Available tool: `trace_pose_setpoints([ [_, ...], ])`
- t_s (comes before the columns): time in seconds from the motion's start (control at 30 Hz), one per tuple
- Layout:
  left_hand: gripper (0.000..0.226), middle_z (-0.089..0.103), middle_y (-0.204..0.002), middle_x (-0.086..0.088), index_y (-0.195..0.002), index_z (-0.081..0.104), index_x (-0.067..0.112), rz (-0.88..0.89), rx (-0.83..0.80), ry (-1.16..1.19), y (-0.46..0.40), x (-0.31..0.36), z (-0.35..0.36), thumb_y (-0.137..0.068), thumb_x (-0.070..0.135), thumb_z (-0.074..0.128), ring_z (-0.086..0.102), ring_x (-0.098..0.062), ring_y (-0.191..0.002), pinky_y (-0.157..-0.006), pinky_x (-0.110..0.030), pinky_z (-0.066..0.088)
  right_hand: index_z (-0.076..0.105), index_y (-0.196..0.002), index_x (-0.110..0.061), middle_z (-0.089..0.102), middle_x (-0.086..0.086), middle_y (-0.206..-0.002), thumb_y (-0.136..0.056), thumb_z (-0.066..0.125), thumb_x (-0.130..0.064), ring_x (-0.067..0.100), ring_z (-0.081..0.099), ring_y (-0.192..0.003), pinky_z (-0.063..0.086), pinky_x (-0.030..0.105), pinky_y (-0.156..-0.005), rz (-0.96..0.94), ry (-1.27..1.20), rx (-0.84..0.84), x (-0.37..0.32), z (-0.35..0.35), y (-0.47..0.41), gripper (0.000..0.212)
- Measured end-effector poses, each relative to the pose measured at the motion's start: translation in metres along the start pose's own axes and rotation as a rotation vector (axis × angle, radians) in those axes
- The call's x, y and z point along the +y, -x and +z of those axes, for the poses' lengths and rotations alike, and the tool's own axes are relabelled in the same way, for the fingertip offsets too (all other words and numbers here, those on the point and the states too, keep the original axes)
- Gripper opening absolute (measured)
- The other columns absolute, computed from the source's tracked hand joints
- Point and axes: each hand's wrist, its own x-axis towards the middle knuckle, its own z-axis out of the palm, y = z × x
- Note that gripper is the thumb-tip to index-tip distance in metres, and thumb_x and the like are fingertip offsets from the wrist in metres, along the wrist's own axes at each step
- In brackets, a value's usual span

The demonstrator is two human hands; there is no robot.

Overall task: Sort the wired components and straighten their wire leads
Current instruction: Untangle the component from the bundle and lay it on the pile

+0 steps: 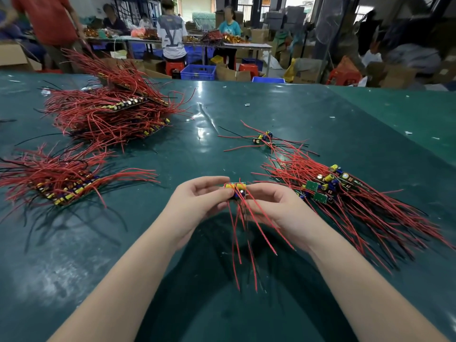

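Observation:
Above the green table [271,114], my left hand [197,203] and my right hand [274,208] together hold a small bunch of wired components [236,188] with yellow and blue capacitors. Their red wire leads [243,233] hang down toward me between my wrists. Fingers of both hands curl round the bunch from either side. An unsorted heap of components [328,186] with red and black leads lies just right of my right hand. A few loose components [262,138] lie farther back.
A big stack of aligned components [116,112] sits at the back left, and a smaller aligned row [64,186] lies at the near left. Beyond the table, several people work at benches among blue crates [198,72], red stools and cardboard boxes.

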Motion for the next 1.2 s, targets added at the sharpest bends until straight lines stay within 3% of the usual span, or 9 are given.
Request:
trace_pose_setpoints([
  [0.1, 0.014, 0.074, -0.089, -0.004, -0.096, 0.072, 0.008, -0.012, -0.005, -0.027, 0.0, 0.001, -0.001, -0.083, 0.003, 0.069, 0.065, -0.008, -0.079, -0.073, -0.016, 0.054, 0.067, -0.107, -0.01, 0.073, 0.004, -0.1, -0.087, 0.058, 0.01, 0.01, 0.07, -0.079, 0.053, 0.016, -0.066, -0.019, 0.007, -0.038, -0.001, -0.004, 0.0, 0.03],
  [0.2, 0.011, 0.073, -0.087, -0.003, -0.091, 0.072, 0.009, -0.006, -0.032, -0.038, 0.002, 0.0, 0.0, -0.083, 0.002, 0.069, 0.066, -0.007, -0.079, -0.073, -0.015, 0.053, 0.067, -0.109, -0.011, 0.074, 0.002, -0.1, -0.087, 0.058, 0.009, 0.01, 0.07, -0.08, 0.054, 0.018, -0.072, -0.018, 0.013, -0.081, -0.002, -0.008, 0.0, 0.031],
  [0.4, 0.014, 0.075, -0.094, -0.008, -0.092, 0.071, 0.006, 0.005, -0.034, -0.028, 0.002, -0.001, 0.0, -0.079, 0.007, 0.072, 0.069, -0.011, -0.088, -0.076, -0.017, 0.053, 0.069, -0.107, -0.013, 0.074, 0.003, -0.101, -0.071, 0.079, -0.006, 0.014, 0.07, -0.089, 0.055, 0.023, -0.077, -0.006, 0.0, -0.14, -0.003, -0.012, 0.0, 0.039],
  [0.57, 0.04, 0.075, -0.092, -0.008, -0.09, 0.07, 0.005, 0.007, -0.049, 0.01, 0.003, -0.002, 0.0, -0.057, 0.026, 0.078, 0.07, -0.01, -0.086, -0.077, -0.018, 0.054, 0.068, -0.107, -0.012, 0.074, 0.004, -0.102, -0.069, 0.08, -0.005, 0.013, 0.07, -0.089, 0.055, 0.022, -0.076, -0.009, 0.009, -0.132, -0.002, -0.01, 0.0, 0.041],
  [0.7, 0.035, 0.075, -0.087, -0.004, -0.09, 0.069, 0.003, -0.007, -0.05, 0.088, 0.002, -0.003, 0.0, -0.06, 0.02, 0.075, 0.07, -0.007, -0.082, -0.071, -0.013, 0.052, 0.066, -0.114, -0.008, 0.072, 0.006, -0.104, -0.078, 0.066, 0.005, 0.013, 0.069, -0.089, 0.055, 0.022, -0.076, 0.014, -0.056, -0.16, -0.002, -0.012, 0.001, 0.039],
  [0.83, 0.032, 0.074, -0.099, -0.011, -0.098, 0.068, 0.0, -0.025, -0.091, 0.126, 0.002, -0.001, 0.002, -0.07, 0.014, 0.072, 0.07, -0.013, -0.091, -0.079, -0.016, 0.054, 0.073, -0.099, -0.011, 0.074, 0.007, -0.095, -0.068, 0.073, -0.012, 0.016, 0.071, -0.079, 0.056, 0.023, -0.07, -0.024, -0.102, -0.072, 0.0, -0.006, 0.0, 0.031],
  [0.97, 0.028, 0.07, -0.11, -0.017, -0.111, 0.064, -0.007, -0.032, -0.134, 0.246, 0.002, 0.004, 0.0, -0.087, -0.009, 0.051, 0.068, -0.016, -0.097, -0.085, -0.018, 0.054, 0.076, -0.093, -0.01, 0.075, 0.007, -0.091, -0.072, 0.07, -0.013, 0.014, 0.071, -0.077, 0.057, 0.024, -0.07, -0.065, -0.174, -0.023, -0.001, -0.007, -0.002, 0.022],
  [1.2, 0.026, 0.071, -0.093, -0.008, -0.105, 0.068, 0.006, 0.075, -0.1, 0.081, 0.004, 0.001, 0.002, -0.083, -0.006, 0.061, 0.066, -0.012, -0.083, -0.076, -0.017, 0.052, 0.07, -0.097, -0.013, 0.075, 0.003, -0.091, -0.065, 0.072, -0.012, 0.012, 0.07, -0.08, 0.055, 0.022, -0.07, -0.073, -0.094, -0.038, -0.002, -0.004, 0.0, 0.032],
])
